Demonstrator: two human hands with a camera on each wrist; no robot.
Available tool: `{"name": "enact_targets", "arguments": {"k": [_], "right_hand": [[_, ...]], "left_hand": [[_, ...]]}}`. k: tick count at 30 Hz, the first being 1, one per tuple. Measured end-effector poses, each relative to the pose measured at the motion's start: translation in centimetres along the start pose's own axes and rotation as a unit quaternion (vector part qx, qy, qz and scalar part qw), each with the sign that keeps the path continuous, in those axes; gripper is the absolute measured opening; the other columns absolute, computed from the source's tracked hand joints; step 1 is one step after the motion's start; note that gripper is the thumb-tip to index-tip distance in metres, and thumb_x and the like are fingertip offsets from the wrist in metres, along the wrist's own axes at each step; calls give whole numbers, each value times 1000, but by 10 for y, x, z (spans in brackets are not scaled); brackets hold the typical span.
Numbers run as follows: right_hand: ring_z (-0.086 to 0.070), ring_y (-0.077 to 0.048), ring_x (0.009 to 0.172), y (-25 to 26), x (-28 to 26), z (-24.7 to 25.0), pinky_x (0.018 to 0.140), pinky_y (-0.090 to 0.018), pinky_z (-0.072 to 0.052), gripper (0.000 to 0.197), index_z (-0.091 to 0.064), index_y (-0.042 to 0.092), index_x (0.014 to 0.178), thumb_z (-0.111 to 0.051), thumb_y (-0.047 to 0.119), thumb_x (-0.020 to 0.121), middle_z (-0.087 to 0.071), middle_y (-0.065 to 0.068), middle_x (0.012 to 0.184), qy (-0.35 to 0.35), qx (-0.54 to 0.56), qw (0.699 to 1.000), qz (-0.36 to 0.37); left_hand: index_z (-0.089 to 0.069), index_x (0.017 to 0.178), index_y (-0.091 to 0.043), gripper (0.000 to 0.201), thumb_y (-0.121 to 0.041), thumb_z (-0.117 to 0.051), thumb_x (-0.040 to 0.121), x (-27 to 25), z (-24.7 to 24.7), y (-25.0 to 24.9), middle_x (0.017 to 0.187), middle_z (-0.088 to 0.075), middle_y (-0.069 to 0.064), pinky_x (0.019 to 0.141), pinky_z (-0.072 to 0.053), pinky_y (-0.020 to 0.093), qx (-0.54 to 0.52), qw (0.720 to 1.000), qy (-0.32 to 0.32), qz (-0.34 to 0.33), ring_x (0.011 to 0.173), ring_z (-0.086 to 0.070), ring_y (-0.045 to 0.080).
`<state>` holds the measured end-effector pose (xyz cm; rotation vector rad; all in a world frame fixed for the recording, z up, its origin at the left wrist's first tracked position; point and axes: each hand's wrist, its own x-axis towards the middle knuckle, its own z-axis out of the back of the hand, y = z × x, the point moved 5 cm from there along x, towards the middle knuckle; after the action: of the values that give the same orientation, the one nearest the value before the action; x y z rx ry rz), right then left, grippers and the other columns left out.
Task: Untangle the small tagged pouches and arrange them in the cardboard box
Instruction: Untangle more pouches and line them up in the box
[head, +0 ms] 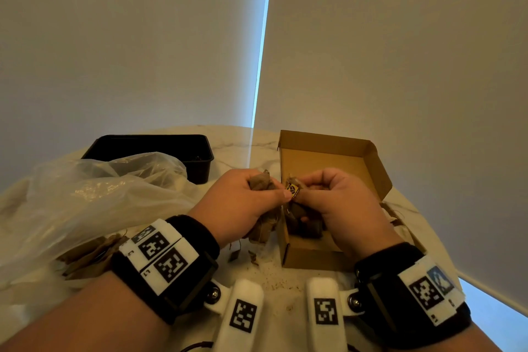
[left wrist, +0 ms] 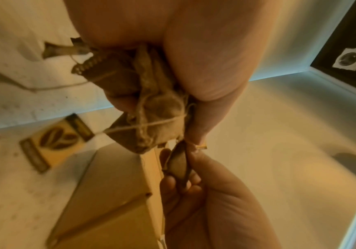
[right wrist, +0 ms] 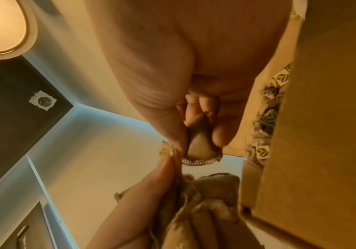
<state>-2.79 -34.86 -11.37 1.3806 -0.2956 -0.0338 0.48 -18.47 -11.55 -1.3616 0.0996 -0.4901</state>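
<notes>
My left hand (head: 257,194) grips a tangled clump of brown pouches (left wrist: 149,107) wound with string, just left of the open cardboard box (head: 323,148). A yellow tag (left wrist: 53,143) with a bean print dangles from that clump. My right hand (head: 314,188) pinches a single small pouch (right wrist: 200,144) with a crimped edge between thumb and fingers, over the box's left wall. A yellow tag (head: 292,190) shows between the two hands, where the fingertips nearly meet. Several pouches (head: 305,226) with tags (right wrist: 262,152) lie inside the box.
A crumpled clear plastic bag (head: 94,197) with more pouches lies to the left on the marble table (head: 243,143). A black plastic tray (head: 154,148) stands behind it. Crumbs and a loose tag (head: 233,256) lie in front of the box.
</notes>
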Motion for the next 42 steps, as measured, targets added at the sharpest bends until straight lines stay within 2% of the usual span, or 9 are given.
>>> {"name": "enact_targets", "arguments": {"k": [7, 13, 20, 24, 27, 34, 36, 39, 42], "right_hand": [[-73, -22, 72, 4, -6, -5, 60, -28, -58, 9, -71, 5, 97, -64, 4, 91, -76, -13, 83, 39, 78, 996, -26], [-74, -20, 74, 6, -7, -6, 61, -26, -58, 5, -73, 9, 90, -70, 6, 87, -77, -9, 83, 44, 31, 998, -15], [-72, -13, 81, 9, 1, 58, 70, -32, -58, 1, -74, 25, 88, -74, 24, 88, -76, 5, 84, -197, -96, 976, 10], [-68, -17, 83, -5, 10, 60, 62, -30, -52, 7, -68, 25, 90, -71, 18, 90, -72, 0, 89, -139, -225, 962, -65], [-66, -19, 86, -12, 13, 57, 74, -36, -56, 8, -68, 24, 88, -69, 16, 89, -70, -2, 90, -94, -318, 937, -108], [-66, -26, 89, -20, 13, 42, 87, -42, -57, 13, -66, 21, 81, -70, 10, 88, -70, -5, 90, -37, -335, 929, -151], [-66, -27, 81, -23, 13, 40, 81, -42, -58, 10, -65, 18, 84, -69, 9, 89, -69, -7, 86, -27, -332, 928, -169], [-57, -21, 55, -25, 9, 35, 55, -29, -52, 6, -61, 13, 94, -62, 7, 94, -63, -9, 72, -21, -275, 936, -219], [-55, -19, 52, -23, 10, 32, 52, -26, -48, 4, -60, 13, 98, -59, 9, 97, -62, -8, 69, -23, -269, 936, -225]], "left_hand": [[-75, 86, -13, 14, -27, -73, 88, 0, 2, 2, 77, -72, 16, 55, -60, 27, 15, 1000, -18, 8, 62, -69, 23], [-77, 86, -21, 9, -29, -74, 87, 2, 3, 3, 75, -73, 5, 61, -61, 27, 47, 999, -19, -4, 68, -71, 19], [-76, 82, -23, 6, -27, -80, 81, 3, 6, 15, 63, -69, -5, 56, -52, 26, 65, 997, -41, 33, 56, -65, 10], [-75, 92, -25, 22, -35, -85, 75, 5, 4, 22, 82, -75, -2, 68, -60, 26, 111, 991, -24, 66, 75, -72, 13], [-74, 98, -25, 26, -37, -83, 76, 5, -1, 24, 89, -74, -5, 77, -58, 26, 151, 986, 2, 74, 82, -70, 9], [-76, 98, -26, 22, -35, -81, 79, 3, -5, 24, 92, -75, -3, 82, -60, 30, 158, 983, 17, 88, 84, -71, 12], [-76, 99, -26, 22, -35, -80, 80, 3, -6, 23, 91, -76, -3, 81, -60, 29, 157, 983, 24, 92, 84, -71, 12], [-76, 99, -27, 22, -36, -81, 80, 3, -6, 23, 90, -76, -3, 75, -60, 24, 156, 983, 27, 95, 81, -72, 12], [-76, 97, -28, 20, -37, -80, 80, 3, -6, 23, 89, -75, -4, 72, -59, 22, 158, 983, 25, 94, 80, -71, 12]]}}
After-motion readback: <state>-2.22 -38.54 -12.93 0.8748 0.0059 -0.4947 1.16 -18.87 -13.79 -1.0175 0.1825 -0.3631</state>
